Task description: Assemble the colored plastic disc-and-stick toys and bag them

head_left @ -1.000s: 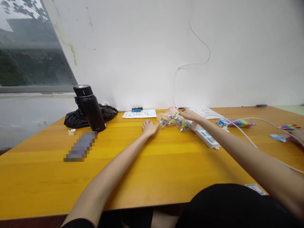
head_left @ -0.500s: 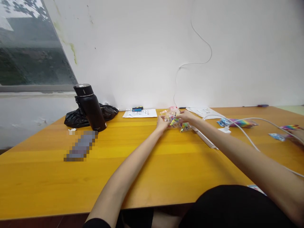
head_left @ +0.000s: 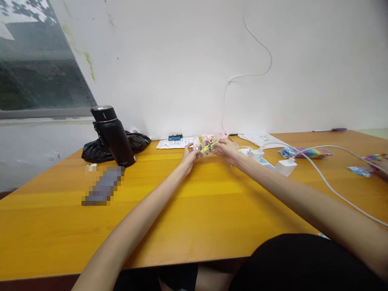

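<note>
Reaching forward across the yellow wooden table (head_left: 194, 210) with both bare arms, to the middle of the frame just above centre. Pinching a small clear bag (head_left: 207, 146) of bright mixed-colour bits from both ends: left hand (head_left: 189, 157) closed on its left edge with curled fingers, right hand (head_left: 228, 150) gripping its right end, fingers stretched leftward and thumb on top. Holding the bag between the two hands, near the table's far edge by the white wall (head_left: 182, 60), seemingly just off the surface, though too small to tell for sure. Just behind the bag, lying flat: a printed paper sheet (head_left: 178, 143) with a blue-and-black screwdriver (head_left: 175, 137) at its far edge. Left of centre, standing upright: a black flask (head_left: 112, 135), with a crumpled black plastic bag (head_left: 135, 142) touching it from behind. Below the flask, in the left-middle of the frame, a blurred-out flat object (head_left: 103, 186). Right of the right hand, close by: white plug adapters (head_left: 285, 166) and a white cable (head_left: 327, 184) running off toward the lower right. Further right: rainbow-striped packets (head_left: 306, 152), more papers (head_left: 260, 139) behind them. At the far right edge, resting on the table well apart from the bag: another person's hand (head_left: 382, 165), fingers not clear enough to judge. Along the bottom of the frame, dark clothing (head_left: 303, 262).
</note>
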